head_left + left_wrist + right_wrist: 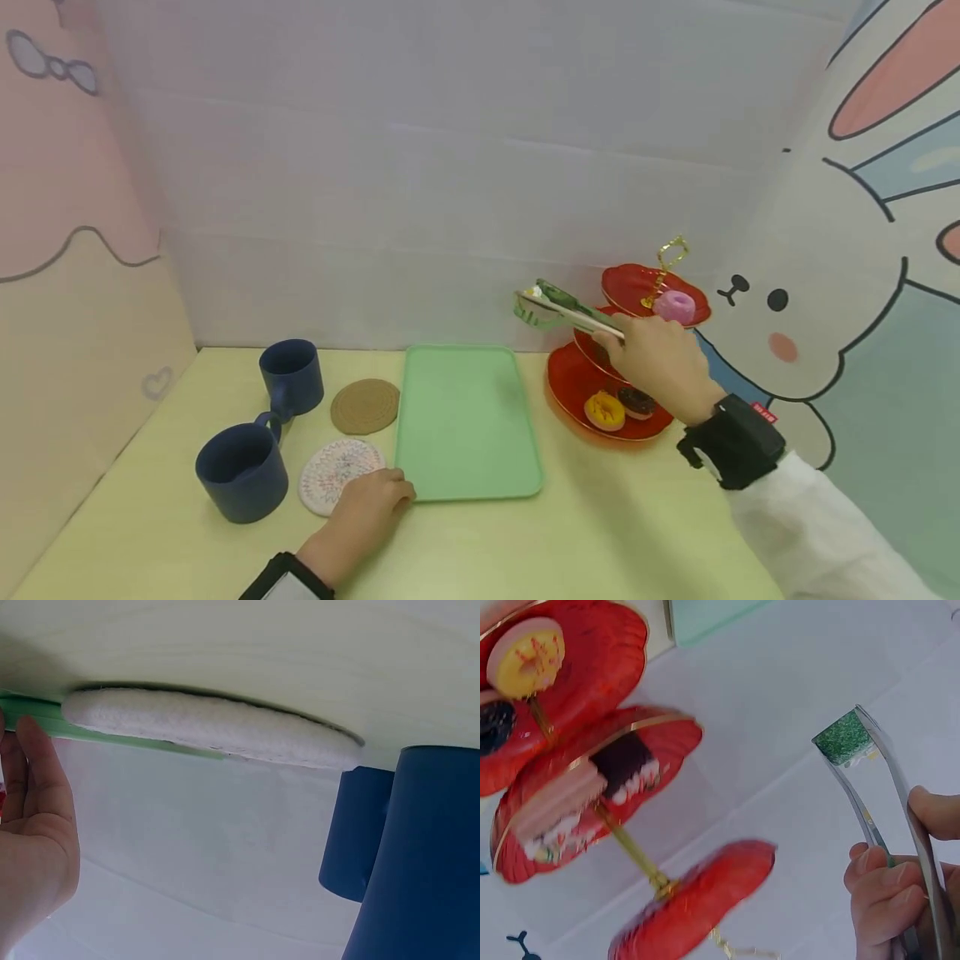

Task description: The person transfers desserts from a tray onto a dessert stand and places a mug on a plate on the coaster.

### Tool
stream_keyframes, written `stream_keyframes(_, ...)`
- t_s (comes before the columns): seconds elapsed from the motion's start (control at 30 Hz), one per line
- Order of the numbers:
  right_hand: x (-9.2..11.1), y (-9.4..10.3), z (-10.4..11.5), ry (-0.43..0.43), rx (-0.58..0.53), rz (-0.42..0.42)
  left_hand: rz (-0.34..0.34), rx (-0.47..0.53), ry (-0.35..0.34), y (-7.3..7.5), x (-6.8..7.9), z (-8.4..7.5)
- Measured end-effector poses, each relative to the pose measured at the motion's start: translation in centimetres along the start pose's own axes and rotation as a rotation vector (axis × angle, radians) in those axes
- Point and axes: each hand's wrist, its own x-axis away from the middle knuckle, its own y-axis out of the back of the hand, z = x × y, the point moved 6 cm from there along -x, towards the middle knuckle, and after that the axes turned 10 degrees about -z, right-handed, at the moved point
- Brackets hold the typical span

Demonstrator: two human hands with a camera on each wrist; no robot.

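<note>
My right hand (654, 358) grips metal tongs (581, 318), raised left of a three-tier red stand (558, 375). Between the tong tips is a square green-topped cake piece (844, 738) with a pale underside. My left hand (369, 508) touches the near left corner of a light green tray (468, 425), its fingers fairly straight in the left wrist view. A pink doughnut (674, 307) sits on the top tier. Cake pieces (626, 766) lie on the middle tier. The bottom tier bears a yellow doughnut (604, 412) and a chocolate doughnut (637, 402).
Two dark blue mugs, a near mug (243, 475) and a far mug (292, 379), stand at the left. Between them and the tray lie a brown round coaster (365, 407) and a white speckled coaster (330, 475). A white wall (420, 208) rises behind the table.
</note>
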Motion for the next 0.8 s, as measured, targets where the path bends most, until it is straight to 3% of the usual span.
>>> stream_keyframes(0.2, -0.2, 2.8, -1.9, -0.018, -0.035, -0.017, 0.018, 0.0, 0.023, 0.2, 0.0, 0.5)
stream_keyframes(0.37, -0.1, 4.3, -3.9, -0.072, 0.026, -0.013, 0.017, -0.008, 0.033, 0.2, 0.2, 0.9)
stream_keyframes(0.8, 0.5, 4.7, -7.1, -0.056, 0.103, -0.054, -0.022, -0.009, 0.015, -0.2, 0.7, 1.4)
